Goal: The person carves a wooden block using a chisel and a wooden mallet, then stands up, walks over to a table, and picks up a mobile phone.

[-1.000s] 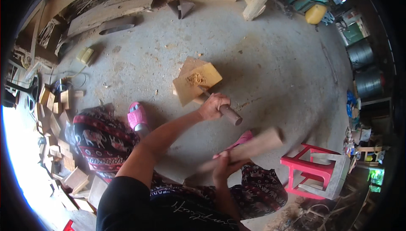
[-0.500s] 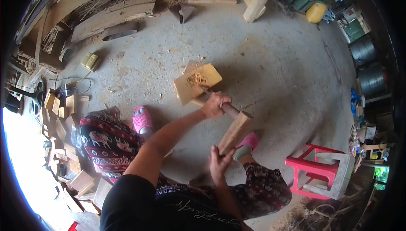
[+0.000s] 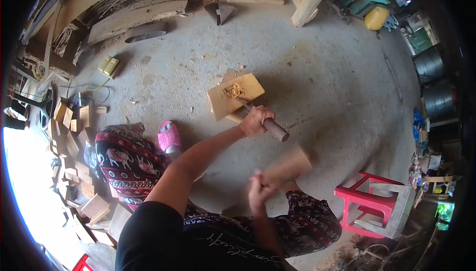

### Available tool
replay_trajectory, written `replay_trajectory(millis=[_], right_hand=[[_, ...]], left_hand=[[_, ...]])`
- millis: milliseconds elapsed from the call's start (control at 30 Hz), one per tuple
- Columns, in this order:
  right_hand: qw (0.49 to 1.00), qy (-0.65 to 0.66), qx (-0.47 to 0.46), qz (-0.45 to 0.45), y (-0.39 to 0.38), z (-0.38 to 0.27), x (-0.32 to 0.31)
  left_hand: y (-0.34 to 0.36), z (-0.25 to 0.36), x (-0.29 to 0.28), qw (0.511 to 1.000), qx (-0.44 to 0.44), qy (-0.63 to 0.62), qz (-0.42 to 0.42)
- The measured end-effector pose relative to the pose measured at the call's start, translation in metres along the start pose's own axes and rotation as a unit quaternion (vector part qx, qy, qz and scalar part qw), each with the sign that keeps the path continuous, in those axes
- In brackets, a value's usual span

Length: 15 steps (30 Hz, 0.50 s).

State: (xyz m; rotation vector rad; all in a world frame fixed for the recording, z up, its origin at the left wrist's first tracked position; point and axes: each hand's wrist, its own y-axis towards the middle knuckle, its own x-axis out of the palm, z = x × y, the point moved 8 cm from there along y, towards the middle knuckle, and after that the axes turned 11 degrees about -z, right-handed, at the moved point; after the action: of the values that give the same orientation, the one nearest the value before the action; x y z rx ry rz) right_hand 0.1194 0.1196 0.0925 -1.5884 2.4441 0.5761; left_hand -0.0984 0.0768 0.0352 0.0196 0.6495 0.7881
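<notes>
Tan wood block (image 3: pixel 235 96), chiselled hollow.

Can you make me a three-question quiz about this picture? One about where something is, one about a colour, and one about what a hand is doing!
1. Where is the wooden block?
A. on the concrete floor
B. on the stool
C. in a bucket

2. What colour is the plastic stool?
A. blue
B. red
C. green

3. What is the left hand doing?
A. hanging empty
B. gripping a chisel
C. holding a sandal

Answers: 1 A, the block lies on the floor. 2 B, its frame is red. 3 B, fingers wrap the chisel handle, tip at the block.
</notes>
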Motion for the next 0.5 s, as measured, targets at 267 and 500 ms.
replay_trajectory(millis=[267, 500], right_hand=[[0.996, 0.085, 0.009, 0.024, -0.005, 0.011, -0.012], [0.982, 0.147, 0.11, 0.049, -0.005, 0.042, -0.019]], left_hand=[[0.002, -0.006, 0.001, 0.999, -0.025, 0.007, 0.023], [0.004, -0.01, 0.004, 0.999, -0.019, 0.002, 0.038]])
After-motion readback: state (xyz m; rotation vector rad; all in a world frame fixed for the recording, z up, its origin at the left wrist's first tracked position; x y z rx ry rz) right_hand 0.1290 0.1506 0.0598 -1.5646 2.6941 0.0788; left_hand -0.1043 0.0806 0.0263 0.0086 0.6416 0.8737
